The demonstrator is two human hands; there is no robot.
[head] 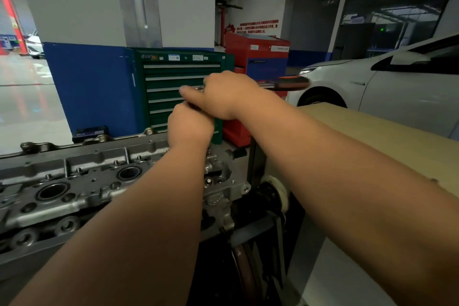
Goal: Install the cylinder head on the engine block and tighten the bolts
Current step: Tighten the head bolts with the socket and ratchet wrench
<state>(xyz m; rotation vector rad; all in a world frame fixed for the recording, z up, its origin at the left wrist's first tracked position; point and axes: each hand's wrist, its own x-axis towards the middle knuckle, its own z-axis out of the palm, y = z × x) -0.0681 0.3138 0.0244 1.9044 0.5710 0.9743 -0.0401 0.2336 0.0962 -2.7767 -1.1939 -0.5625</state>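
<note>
With the cylinder head (74, 181) already seated on the engine, the left grip (190, 123) curls around what seems the socket shaft at its right end to steady it, while the right grip (223, 94) clasps the wrench (293, 83) near its head, likely tightening a bolt

My hands: 2 (left hand (190, 126), right hand (231, 97))
Wrench (293, 83): 1
Cylinder head (74, 181): 1
Tool cabinets: 2 (green cabinet (173, 72), red cabinet (258, 57))
</note>
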